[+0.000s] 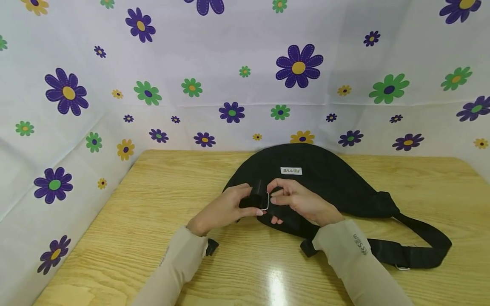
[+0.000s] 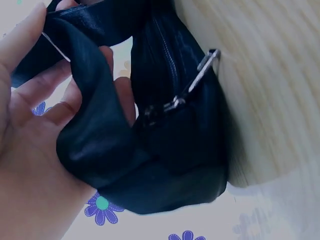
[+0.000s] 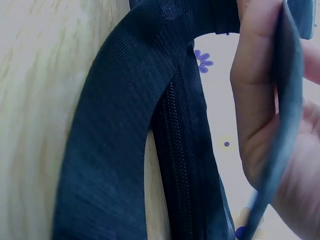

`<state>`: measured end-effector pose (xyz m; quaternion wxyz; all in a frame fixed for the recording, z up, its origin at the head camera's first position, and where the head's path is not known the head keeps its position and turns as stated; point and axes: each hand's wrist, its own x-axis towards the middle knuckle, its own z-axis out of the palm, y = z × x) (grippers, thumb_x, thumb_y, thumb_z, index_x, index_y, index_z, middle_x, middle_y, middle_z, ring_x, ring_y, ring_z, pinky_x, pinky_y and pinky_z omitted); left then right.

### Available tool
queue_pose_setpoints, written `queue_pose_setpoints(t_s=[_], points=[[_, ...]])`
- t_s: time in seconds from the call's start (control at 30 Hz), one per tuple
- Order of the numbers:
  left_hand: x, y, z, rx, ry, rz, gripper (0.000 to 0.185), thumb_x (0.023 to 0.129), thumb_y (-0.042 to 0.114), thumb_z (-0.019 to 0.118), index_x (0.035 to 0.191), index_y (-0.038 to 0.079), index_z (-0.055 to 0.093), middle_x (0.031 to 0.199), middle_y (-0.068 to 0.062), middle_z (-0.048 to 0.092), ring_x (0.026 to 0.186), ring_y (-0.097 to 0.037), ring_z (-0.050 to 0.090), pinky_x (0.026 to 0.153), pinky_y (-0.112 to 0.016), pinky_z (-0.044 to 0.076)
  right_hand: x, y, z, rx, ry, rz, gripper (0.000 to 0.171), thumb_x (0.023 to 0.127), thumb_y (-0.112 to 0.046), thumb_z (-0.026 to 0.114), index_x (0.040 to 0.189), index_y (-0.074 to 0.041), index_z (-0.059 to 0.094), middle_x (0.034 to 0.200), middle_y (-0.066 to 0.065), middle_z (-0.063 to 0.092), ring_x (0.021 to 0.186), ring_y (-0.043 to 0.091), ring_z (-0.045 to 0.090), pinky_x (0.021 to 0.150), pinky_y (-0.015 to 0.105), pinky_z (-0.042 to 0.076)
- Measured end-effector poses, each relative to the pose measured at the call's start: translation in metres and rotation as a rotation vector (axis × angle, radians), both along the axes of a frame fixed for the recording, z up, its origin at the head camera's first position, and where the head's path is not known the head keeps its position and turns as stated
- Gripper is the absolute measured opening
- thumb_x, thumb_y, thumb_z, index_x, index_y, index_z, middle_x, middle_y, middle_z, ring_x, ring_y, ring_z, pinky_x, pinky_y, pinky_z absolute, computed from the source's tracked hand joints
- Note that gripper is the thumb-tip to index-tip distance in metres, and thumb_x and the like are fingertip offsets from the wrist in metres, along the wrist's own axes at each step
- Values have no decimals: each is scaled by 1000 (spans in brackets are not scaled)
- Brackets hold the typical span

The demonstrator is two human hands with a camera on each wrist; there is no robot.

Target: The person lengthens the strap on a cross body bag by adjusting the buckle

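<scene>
A black sling bag [image 1: 325, 182] with a small white label [image 1: 291, 171] lies on the table. In front of it my left hand [image 1: 223, 208] pinches its black strap [image 1: 258, 193] beside a thin metal buckle [image 1: 267, 200]. From the other side my right hand [image 1: 300, 202] holds the strap at that buckle, thumb and index finger close to the frame. In the left wrist view a strap fold [image 2: 95, 105] crosses the fingers, and a metal zipper pull [image 2: 200, 75] hangs from the bag. The right wrist view shows a strap edge [image 3: 290, 90] running across my palm.
A strap loop [image 1: 428, 253] with another metal slider [image 1: 402, 268] spreads over the right of the wooden table [image 1: 153, 204]. Short strap pieces lie near both sleeves, one black piece [image 1: 211, 246] at the left. Flowered cloth [image 1: 245, 51] hangs behind the table.
</scene>
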<state>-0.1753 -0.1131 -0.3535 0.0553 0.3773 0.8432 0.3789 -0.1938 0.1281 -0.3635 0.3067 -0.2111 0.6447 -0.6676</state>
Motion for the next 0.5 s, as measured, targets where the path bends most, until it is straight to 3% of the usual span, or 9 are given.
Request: queue_pose_setpoints(t_s=[0.17, 0.33, 0.5], points=[[-1, -5, 0, -69, -26, 52, 23, 90, 18, 80, 97, 5, 62, 85, 0, 51, 73, -11, 47, 64, -23, 40, 0, 0, 1, -13, 5, -14, 17, 105, 3, 44, 122, 4, 45, 100, 20, 71, 68, 26, 69, 67, 35, 57], [-2, -7, 1, -84, -35, 63, 19, 91, 16, 79, 90, 5, 63, 82, -1, 48, 68, -12, 46, 61, -22, 39, 0, 0, 1, -24, 24, -30, 19, 104, 5, 45, 123, 6, 46, 102, 18, 71, 71, 27, 71, 70, 37, 58], [-2, -5, 1, -73, 2, 66, 16, 95, 17, 74, 93, 4, 65, 85, -1, 50, 71, -12, 47, 61, -23, 40, 1, -1, 1, -28, 27, -73, 25, 103, 4, 50, 127, 6, 46, 101, 15, 71, 81, 30, 70, 75, 40, 59]])
